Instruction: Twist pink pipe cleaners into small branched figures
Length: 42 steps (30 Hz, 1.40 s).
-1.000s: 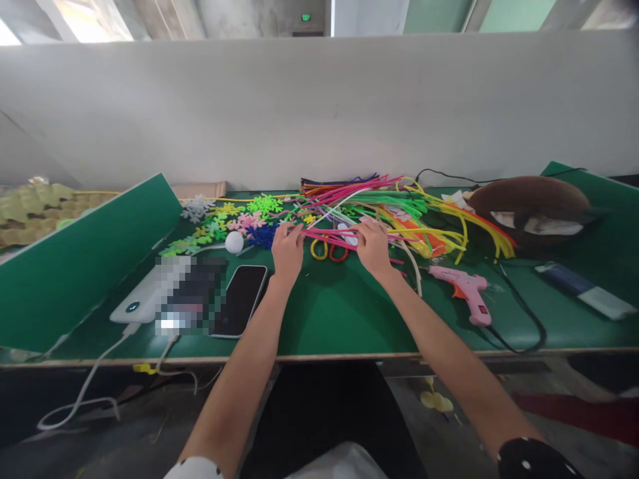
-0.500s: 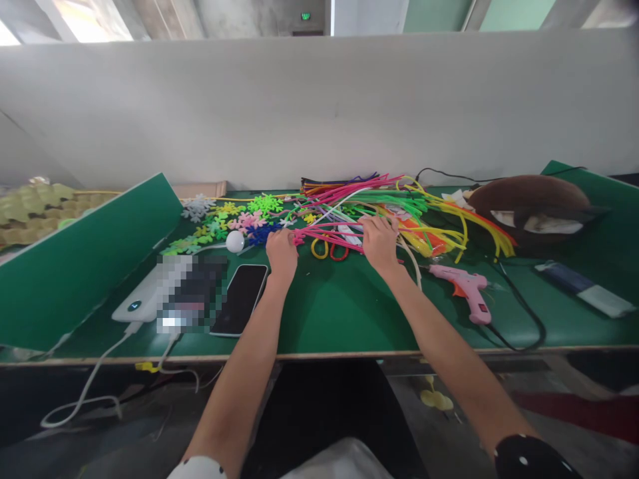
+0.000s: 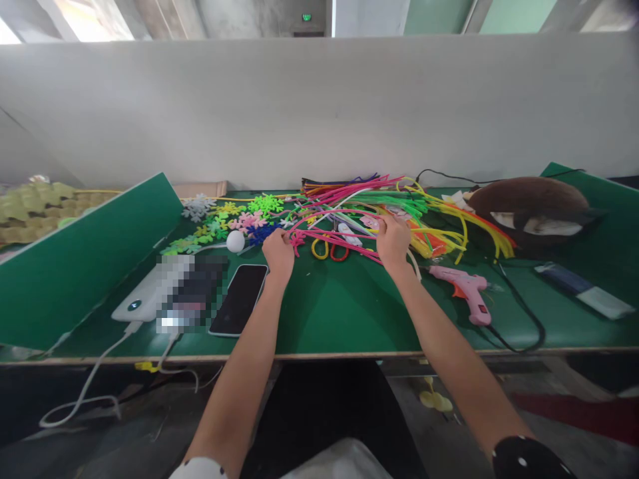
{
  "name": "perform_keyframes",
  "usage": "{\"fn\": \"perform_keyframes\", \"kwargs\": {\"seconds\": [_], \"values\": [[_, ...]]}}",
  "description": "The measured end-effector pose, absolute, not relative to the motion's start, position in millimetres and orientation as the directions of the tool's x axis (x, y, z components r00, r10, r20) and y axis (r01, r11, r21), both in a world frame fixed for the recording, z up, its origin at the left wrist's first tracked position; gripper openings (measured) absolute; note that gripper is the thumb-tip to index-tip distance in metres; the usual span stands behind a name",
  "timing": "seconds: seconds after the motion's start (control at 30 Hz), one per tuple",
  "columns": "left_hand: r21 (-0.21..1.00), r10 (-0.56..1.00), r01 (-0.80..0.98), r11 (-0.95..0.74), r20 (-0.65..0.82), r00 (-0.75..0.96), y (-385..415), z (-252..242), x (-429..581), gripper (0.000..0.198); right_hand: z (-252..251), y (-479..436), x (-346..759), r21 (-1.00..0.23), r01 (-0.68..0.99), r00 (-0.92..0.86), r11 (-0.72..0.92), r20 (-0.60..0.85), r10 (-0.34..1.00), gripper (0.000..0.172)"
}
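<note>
Several bright pink pipe cleaners (image 3: 344,234) stretch between my two hands above the green tabletop. Closed around their left ends, which are bent into a small snowflake-like cluster (image 3: 298,241), is my left hand (image 3: 279,251). My right hand (image 3: 394,241) pinches the strands on the other side, and one of them bows upward in an arc. Just beyond the strands lie scissors with a yellow and a red handle loop (image 3: 339,251); their blades are hidden. A heap of loose pipe cleaners (image 3: 369,193) in many colours spreads behind my hands.
Snowflake shapes (image 3: 249,220) and a white ball (image 3: 235,241) lie at the left, with a phone (image 3: 238,299) and a white power bank (image 3: 150,293) nearer. A pink glue gun (image 3: 464,286) with a black cord and a brown plush-looking object (image 3: 529,203) are at the right.
My right hand has shifted slightly right, and my left hand slightly left. One pink strand now bows up in an arc, and the bent cluster shows more clearly beside my left hand.
</note>
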<state>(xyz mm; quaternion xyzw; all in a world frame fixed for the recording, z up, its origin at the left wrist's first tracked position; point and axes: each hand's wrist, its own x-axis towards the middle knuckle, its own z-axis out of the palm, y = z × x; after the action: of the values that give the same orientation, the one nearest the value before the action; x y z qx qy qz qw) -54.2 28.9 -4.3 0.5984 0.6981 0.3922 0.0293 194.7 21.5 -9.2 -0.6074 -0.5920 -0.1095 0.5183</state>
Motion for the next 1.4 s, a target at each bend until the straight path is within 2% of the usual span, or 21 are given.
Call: {"fn": "perform_keyframes", "kwargs": {"seconds": [0.1,0.17,0.27,0.37,0.47,0.7,1.0,1.2,1.4], "values": [[0.726,0.907,0.683,-0.076,0.335,-0.255,30.0,-4.2,-50.2,0.015,-5.8,19.1,186.1,-0.643,0.695,0.271,0.323,0.650,0.710,0.023],[0.855,0.944,0.508,-0.103,0.245,-0.220,31.4,-5.3,-47.1,0.013,-3.0,16.3,178.6,-0.776,0.497,0.188,0.387,0.532,0.825,0.021],[0.968,0.989,0.242,-0.067,0.096,-0.110,31.6,-5.8,-42.6,0.011,-0.2,11.7,168.5,-0.948,0.152,0.092,0.278,0.294,0.951,0.019],[0.994,0.999,0.102,-0.040,0.036,0.039,27.0,-2.9,-37.7,0.007,1.4,7.3,161.8,-0.977,-0.171,-0.013,0.125,0.129,0.992,0.016],[0.998,0.984,0.049,-0.039,0.030,0.176,19.1,1.1,-31.3,0.014,4.3,2.3,157.4,-0.952,-0.299,-0.090,0.059,0.090,0.992,0.019],[0.999,0.925,0.005,-0.035,0.031,0.378,6.4,5.0,-16.7,0.022,12.6,-8.6,148.7,-0.957,-0.290,-0.236,-0.015,0.057,0.970,0.024],[0.995,0.909,0.011,-0.098,0.085,0.409,4.0,5.6,-13.2,0.026,8.1,-6.3,148.3,-0.986,-0.164,-0.257,-0.015,0.028,0.966,0.023],[0.995,0.912,0.061,-0.080,0.048,0.408,3.2,5.0,-12.2,0.024,5.4,-3.5,151.0,-0.996,-0.039,-0.308,0.083,0.091,0.947,0.021],[0.990,0.910,0.112,-0.086,0.033,0.413,1.0,8.0,-11.5,0.023,7.0,-4.7,153.3,-0.996,0.025,-0.374,0.089,0.073,0.925,0.016]]}}
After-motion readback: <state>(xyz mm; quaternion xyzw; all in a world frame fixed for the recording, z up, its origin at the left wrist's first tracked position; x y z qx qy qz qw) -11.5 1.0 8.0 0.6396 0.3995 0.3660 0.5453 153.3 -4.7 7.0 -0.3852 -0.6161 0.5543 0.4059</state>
